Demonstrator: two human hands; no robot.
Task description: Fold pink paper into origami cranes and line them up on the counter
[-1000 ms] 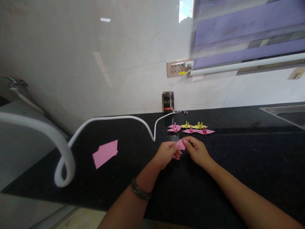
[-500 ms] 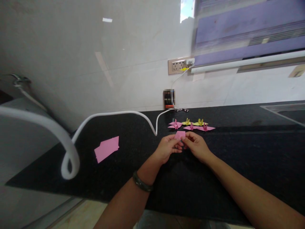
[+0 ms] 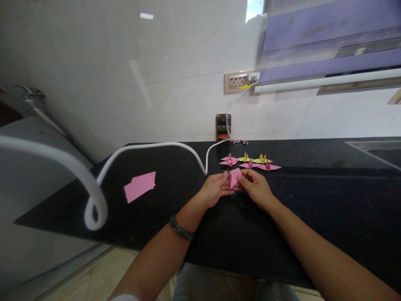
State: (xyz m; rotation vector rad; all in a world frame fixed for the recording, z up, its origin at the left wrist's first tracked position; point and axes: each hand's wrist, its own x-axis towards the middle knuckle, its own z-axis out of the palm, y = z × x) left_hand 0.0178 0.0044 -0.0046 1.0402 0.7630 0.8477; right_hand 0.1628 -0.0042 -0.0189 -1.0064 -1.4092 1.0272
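Note:
A small folded piece of pink paper (image 3: 234, 177) is between my two hands, above the dark counter. My right hand (image 3: 255, 187) pinches its right side, thumb on the front face. At the paper's left edge is my left hand (image 3: 214, 189), its thumb raised beside the paper and its fingers reaching underneath. Just beyond the hands stand several folded paper cranes: a pink crane (image 3: 229, 160) at the left, a yellow crane (image 3: 262, 159) behind, and another pink crane (image 3: 268, 166) at the right. My left wrist wears a dark bangle (image 3: 181, 229).
Flat pink paper sheets (image 3: 140, 186) lie on the black counter (image 3: 175, 175) to the left. A thick white cable (image 3: 153, 145) loops across the left side. Against the wall stands a pixelated dark object (image 3: 223, 126), below a socket panel (image 3: 233, 82) with a plug.
The folded pink paper has turned and now shows a slanted, pointed shape. My left thumb has come off its front face to the edge. The view has shifted slightly.

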